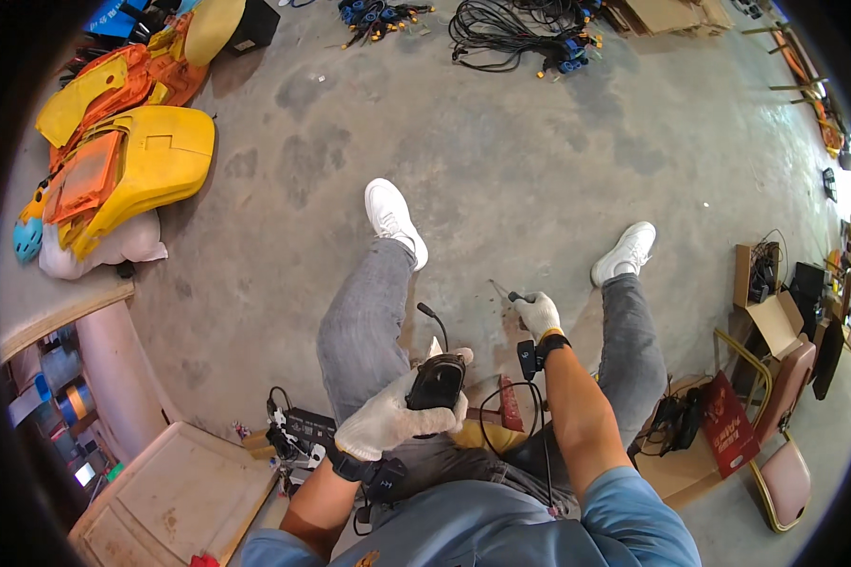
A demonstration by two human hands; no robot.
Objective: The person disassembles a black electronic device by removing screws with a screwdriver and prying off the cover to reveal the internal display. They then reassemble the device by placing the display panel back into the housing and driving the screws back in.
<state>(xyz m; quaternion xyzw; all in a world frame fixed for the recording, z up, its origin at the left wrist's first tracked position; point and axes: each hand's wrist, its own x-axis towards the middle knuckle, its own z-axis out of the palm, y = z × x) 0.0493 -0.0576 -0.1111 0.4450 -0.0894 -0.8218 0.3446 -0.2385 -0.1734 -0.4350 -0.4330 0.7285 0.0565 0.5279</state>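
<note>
My left hand (388, 420), in a white work glove, is closed around a black rounded device (436, 382) held above my lap. From behind the device a short black cable (437, 321) curves up to a thick end. My right hand (539, 316), gloved too, grips the dark handle of a screwdriver (514, 297) out over the floor, apart from the device. Its thin shaft points away and to the left; the tip is hard to make out. Each wrist carries a black strap with a small box, and a thin cable loops by my right forearm.
Yellow and orange plastic shells (161, 156) are piled at the far left. Bundled black cables (501, 38) lie on the floor ahead. A cardboard box (686, 472) and a chair (787, 477) stand at right, a stained panel (175, 496) at lower left.
</note>
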